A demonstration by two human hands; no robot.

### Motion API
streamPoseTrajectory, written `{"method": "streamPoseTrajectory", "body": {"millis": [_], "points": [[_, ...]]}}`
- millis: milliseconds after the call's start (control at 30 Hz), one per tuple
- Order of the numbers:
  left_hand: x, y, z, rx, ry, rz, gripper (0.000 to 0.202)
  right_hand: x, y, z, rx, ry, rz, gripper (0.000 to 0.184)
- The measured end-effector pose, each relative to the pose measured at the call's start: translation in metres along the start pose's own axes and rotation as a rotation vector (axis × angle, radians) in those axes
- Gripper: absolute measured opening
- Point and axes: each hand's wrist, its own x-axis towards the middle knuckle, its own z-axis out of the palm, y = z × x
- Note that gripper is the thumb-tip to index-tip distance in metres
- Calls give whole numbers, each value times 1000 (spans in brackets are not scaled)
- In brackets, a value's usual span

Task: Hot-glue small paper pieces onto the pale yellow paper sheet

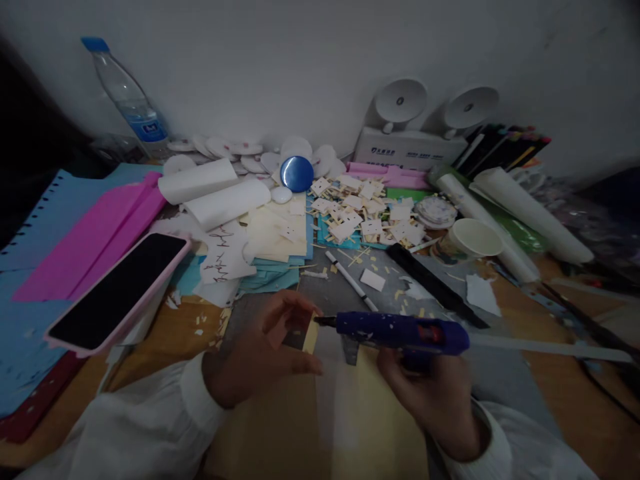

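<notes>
My right hand (433, 400) is wrapped around the grip of a dark blue hot glue gun (390, 330), which has pale specks on its body. The gun points left, and its dark nozzle meets or nearly meets the top of a small pale yellow strip (311, 335). That strip stands on edge between the thumb and fingers of my left hand (265, 353), which is slightly blurred. Below both hands lie pale yellow sheets (270, 433) with a whitish translucent band (337, 400) between them. A white pen (351, 280) and a small white card (373, 280) lie just beyond the gun.
Farther back is a heap of small white cards with sticks (350, 217). At left are a phone (123, 290), magenta paper (90, 240) and a water bottle (127, 100). A paper cup (473, 240), rolled sheets (533, 213) and a black strip (435, 283) are at right.
</notes>
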Motion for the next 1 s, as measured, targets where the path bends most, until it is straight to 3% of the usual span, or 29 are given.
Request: {"method": "streamPoseTrajectory", "body": {"millis": [267, 467, 767, 1000], "points": [[-1, 0, 0, 13, 25, -29, 62, -4, 2, -1, 4, -24, 29, 15], [-1, -3, -2, 45, 42, 25, 61, -2, 0, -1, 7, -28, 20, 12], [1, 5, 0, -14, 54, -117, 52, -1, -1, -2, 22, -49, 24, 9], [1, 7, 1, 4, 81, -140, 49, 0, -2, -3, 35, -39, 1, 9]]}}
